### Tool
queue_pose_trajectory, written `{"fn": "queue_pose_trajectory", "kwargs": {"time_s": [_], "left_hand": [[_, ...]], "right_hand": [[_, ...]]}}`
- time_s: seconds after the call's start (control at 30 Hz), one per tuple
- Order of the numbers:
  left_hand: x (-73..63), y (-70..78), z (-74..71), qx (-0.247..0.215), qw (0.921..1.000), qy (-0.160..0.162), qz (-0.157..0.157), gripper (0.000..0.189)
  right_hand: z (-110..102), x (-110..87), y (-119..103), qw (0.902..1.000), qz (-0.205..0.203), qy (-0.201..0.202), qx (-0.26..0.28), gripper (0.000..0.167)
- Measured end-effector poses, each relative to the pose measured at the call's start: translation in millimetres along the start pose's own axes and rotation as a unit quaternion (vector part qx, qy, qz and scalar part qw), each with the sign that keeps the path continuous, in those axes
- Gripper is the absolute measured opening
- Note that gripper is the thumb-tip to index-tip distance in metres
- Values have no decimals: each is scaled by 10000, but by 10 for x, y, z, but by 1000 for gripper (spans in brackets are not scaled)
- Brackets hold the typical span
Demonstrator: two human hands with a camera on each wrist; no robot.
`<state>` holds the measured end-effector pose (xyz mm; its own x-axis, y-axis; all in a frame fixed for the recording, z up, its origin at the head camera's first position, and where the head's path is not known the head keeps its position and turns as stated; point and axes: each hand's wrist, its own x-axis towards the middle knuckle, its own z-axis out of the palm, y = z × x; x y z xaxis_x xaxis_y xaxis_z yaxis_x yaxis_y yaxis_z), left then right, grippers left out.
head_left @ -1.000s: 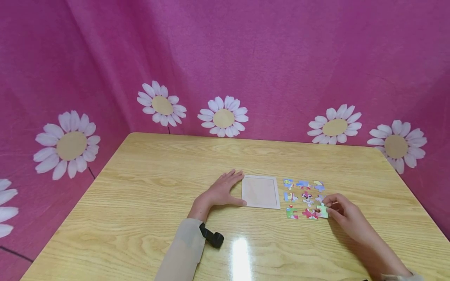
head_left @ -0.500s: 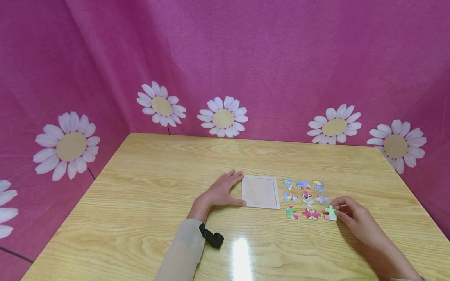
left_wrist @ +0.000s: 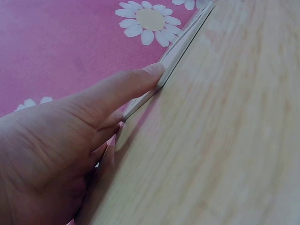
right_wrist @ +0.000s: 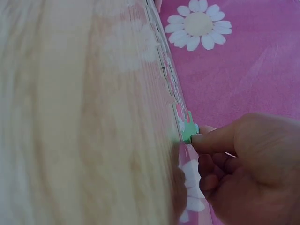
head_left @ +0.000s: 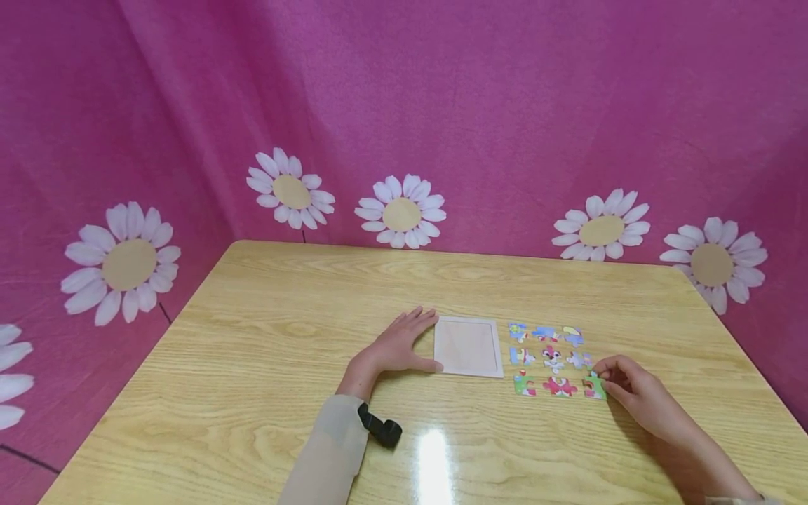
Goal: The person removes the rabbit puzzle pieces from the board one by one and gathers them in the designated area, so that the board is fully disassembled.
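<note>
A square wooden puzzle tray [head_left: 496, 340] lies flat on the table with nothing in it. At its left side, my left hand [head_left: 394, 345] is spread, fingers near the far corner and thumb at the near one. The left wrist view has the thumb [left_wrist: 145, 77] against the tray's edge. My right hand [head_left: 637, 389] pinches a green and red jigsaw piece [head_left: 595, 386] at the lower right of the loose pieces. In the right wrist view that green piece [right_wrist: 189, 131] is between thumb and forefinger, down at the table surface.
Several loose jigsaw pieces lie in spaced rows right of the tray, among them a character's face piece [head_left: 552, 358] and a red piece [head_left: 560, 386]. The wood-grain table [head_left: 265, 308] meets a pink flowered cloth [head_left: 492, 126] behind it.
My right hand has drawn the green piece rightward, away from the red piece. Its picture now shows more plainly, with less glare. My left hand and the tray have stayed put.
</note>
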<state>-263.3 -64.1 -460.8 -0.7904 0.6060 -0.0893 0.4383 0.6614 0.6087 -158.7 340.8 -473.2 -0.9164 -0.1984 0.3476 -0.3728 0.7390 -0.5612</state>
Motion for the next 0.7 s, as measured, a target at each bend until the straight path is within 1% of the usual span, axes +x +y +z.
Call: {"fn": "queue_pose_trajectory", "kwargs": {"time_s": [0.17,0.37,0.53,0.6,0.7], "left_hand": [[-10,2,1,3,10000,-9,15,94],[-19,10,7,17,10000,-16,32,94],[-19,7,-1,-16,10000,-28,64,94],[-15,-6,0,-6,10000,-31,80,95],[-16,-26,5,14,10000,-26,44,96]], "right_hand": [[-7,5,16,9997,-154,-159,71,24],[-29,3,18,9992,-153,-359,-66,23],[-41,13,-1,9996,-141,-241,6,21],[-42,40,-51,9997,-143,-147,99,22],[-28,108,-173,9996,-148,-53,225,16]]}}
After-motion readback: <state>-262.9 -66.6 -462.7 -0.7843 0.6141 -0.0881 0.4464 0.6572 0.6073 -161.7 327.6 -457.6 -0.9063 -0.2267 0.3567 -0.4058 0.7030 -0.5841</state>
